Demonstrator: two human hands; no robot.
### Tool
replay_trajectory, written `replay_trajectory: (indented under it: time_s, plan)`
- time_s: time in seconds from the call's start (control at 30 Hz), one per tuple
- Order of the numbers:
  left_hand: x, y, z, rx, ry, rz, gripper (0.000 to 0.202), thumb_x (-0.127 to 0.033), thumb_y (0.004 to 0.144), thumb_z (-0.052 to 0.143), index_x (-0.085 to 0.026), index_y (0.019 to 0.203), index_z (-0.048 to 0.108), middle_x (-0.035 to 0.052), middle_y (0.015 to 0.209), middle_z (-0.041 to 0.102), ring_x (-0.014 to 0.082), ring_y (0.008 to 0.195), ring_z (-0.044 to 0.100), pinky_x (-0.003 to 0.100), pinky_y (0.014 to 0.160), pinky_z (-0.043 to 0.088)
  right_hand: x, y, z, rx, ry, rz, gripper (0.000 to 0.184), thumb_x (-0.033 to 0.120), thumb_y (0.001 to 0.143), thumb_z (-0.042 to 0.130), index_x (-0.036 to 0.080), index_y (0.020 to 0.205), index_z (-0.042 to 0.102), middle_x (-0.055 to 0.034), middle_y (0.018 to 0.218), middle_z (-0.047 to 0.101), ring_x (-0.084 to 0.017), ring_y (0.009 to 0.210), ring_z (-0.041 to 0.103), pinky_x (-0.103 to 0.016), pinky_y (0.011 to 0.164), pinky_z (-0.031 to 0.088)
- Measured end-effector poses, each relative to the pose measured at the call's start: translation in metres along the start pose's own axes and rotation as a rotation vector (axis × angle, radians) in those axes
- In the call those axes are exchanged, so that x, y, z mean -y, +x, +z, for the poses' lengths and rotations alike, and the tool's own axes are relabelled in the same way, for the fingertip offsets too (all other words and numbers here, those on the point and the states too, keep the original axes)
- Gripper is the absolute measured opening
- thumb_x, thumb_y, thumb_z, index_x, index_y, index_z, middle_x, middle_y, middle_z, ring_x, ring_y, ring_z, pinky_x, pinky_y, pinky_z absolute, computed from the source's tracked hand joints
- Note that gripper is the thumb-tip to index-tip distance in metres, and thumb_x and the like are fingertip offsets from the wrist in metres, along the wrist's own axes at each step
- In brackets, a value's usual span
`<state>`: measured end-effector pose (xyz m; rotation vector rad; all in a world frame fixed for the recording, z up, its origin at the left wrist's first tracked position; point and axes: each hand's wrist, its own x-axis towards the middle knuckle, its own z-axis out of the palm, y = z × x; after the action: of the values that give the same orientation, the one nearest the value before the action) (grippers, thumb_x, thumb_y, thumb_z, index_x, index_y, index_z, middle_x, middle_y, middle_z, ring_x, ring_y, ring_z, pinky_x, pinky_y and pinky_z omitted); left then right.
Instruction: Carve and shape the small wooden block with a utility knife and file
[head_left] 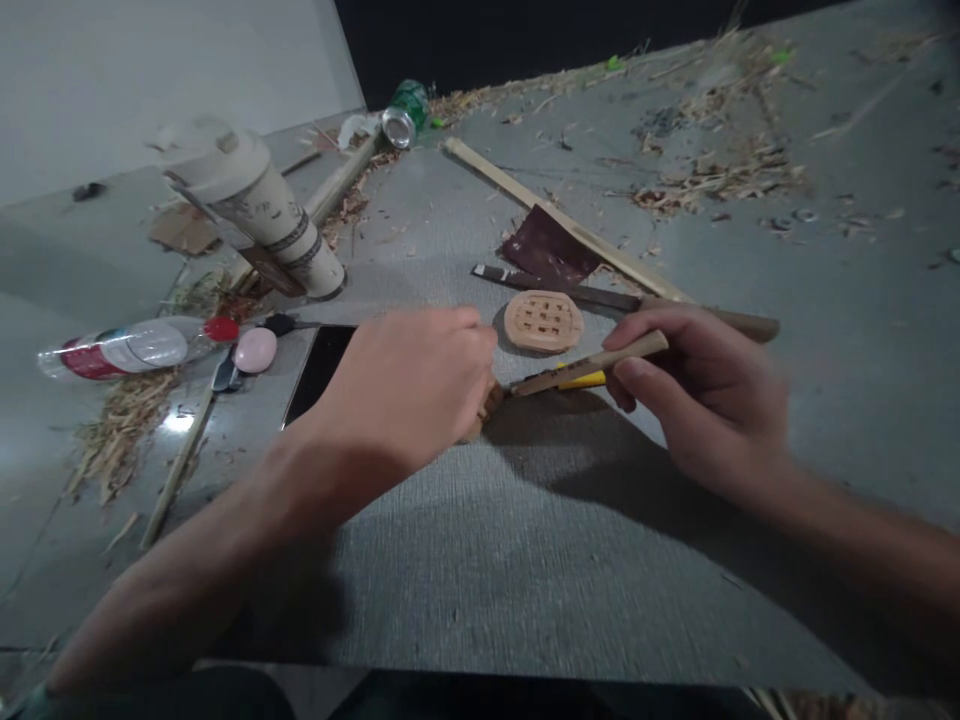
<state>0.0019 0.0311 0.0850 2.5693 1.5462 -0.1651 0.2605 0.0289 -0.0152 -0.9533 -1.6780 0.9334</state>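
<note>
My left hand [409,385] is closed around a small pale wooden piece [487,405] that mostly hides under my fingers. My right hand [701,395] grips the wooden handle of a thin tool [592,365], held like a pen, with its tip pointing left into the wooden piece. A yellow object [581,379] lies just under the tool. Right behind both hands lies a round wooden disc [543,321] with a carved lattice pattern.
A knife with a wooden handle [622,298], a dark sandpaper sheet [547,248] and a long wooden stick [555,220] lie behind the disc. At left are a phone [319,370], a tipped paper cup [262,215], a plastic bottle [127,348] and a can [405,112]. Shavings litter the floor.
</note>
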Motion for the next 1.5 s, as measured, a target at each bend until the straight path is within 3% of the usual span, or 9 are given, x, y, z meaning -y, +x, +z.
replay_trajectory:
  time_s: [0.13,0.4,0.67,0.83,1.0,1.1,1.27,1.5]
  plan:
    - [-0.006,-0.001,-0.003,0.049,0.107,-0.03,0.025,-0.023,0.107,0.054,-0.019,0.106,0.079,0.0073,0.104,0.075,0.0252,0.08,0.067,0.038,0.06,0.033,0.003,-0.002,0.0,0.028,-0.136,-0.087,0.016,0.029,0.103,0.074,0.032,0.119,0.073,0.003,0.085,0.067,-0.015,0.065,0.059,-0.033,0.058,0.044]
    - [-0.009,0.0,-0.001,0.013,0.098,0.022,0.03,-0.02,0.106,0.049,-0.021,0.11,0.079,0.0073,0.113,0.077,0.0263,0.087,0.07,0.039,0.06,0.036,0.014,0.002,0.004,0.054,-0.359,-0.36,0.018,0.017,0.1,0.07,0.029,0.113,0.072,0.0005,0.099,0.079,-0.016,0.076,0.072,-0.032,0.07,0.056]
    - [-0.011,0.0,0.0,0.009,0.066,0.077,0.031,-0.015,0.102,0.048,-0.019,0.104,0.08,0.0106,0.107,0.077,0.0275,0.085,0.071,0.037,0.062,0.043,0.018,0.003,0.009,0.075,-0.361,-0.403,0.02,0.016,0.101,0.067,0.029,0.117,0.066,-0.0006,0.104,0.081,-0.017,0.078,0.074,-0.032,0.07,0.058]
    - [-0.011,0.0,0.001,0.019,0.025,0.065,0.032,-0.015,0.102,0.047,-0.019,0.109,0.078,0.011,0.108,0.075,0.0287,0.089,0.07,0.038,0.065,0.044,0.026,0.006,0.015,0.093,-0.389,-0.443,0.012,0.017,0.104,0.062,0.026,0.111,0.065,0.0001,0.093,0.079,-0.015,0.072,0.072,-0.03,0.063,0.052]
    - [-0.003,0.0,0.004,-0.037,-0.181,0.18,0.032,-0.011,0.1,0.044,-0.019,0.106,0.075,0.0099,0.105,0.07,0.0264,0.096,0.066,0.04,0.079,0.049,0.033,0.009,0.019,0.107,-0.438,-0.46,0.008,0.021,0.108,0.062,0.026,0.114,0.066,-0.0002,0.091,0.08,-0.015,0.074,0.073,-0.028,0.065,0.052]
    - [-0.001,-0.001,0.003,-0.006,-0.349,0.208,0.029,-0.009,0.098,0.047,-0.02,0.103,0.073,0.0069,0.104,0.068,0.0227,0.093,0.065,0.038,0.078,0.049,0.034,0.011,0.022,0.106,-0.477,-0.454,0.008,0.024,0.109,0.063,0.025,0.115,0.068,-0.0001,0.091,0.08,-0.015,0.074,0.073,-0.028,0.063,0.051]
    - [0.001,0.0,0.002,0.04,-0.462,0.236,0.013,-0.022,0.102,0.06,-0.024,0.101,0.073,0.0051,0.105,0.069,0.0224,0.095,0.066,0.036,0.077,0.05,0.034,0.01,0.025,0.132,-0.514,-0.443,0.009,0.028,0.11,0.063,0.025,0.116,0.069,-0.0006,0.094,0.081,-0.015,0.071,0.072,-0.029,0.063,0.049]
    - [0.003,0.002,0.008,-0.026,-0.468,0.258,0.025,-0.032,0.111,0.056,-0.024,0.096,0.075,0.0039,0.1,0.068,0.0205,0.089,0.065,0.034,0.075,0.047,0.035,0.013,0.025,0.132,-0.503,-0.419,0.006,0.027,0.111,0.064,0.024,0.112,0.069,0.0002,0.093,0.08,-0.015,0.073,0.072,-0.029,0.063,0.045]
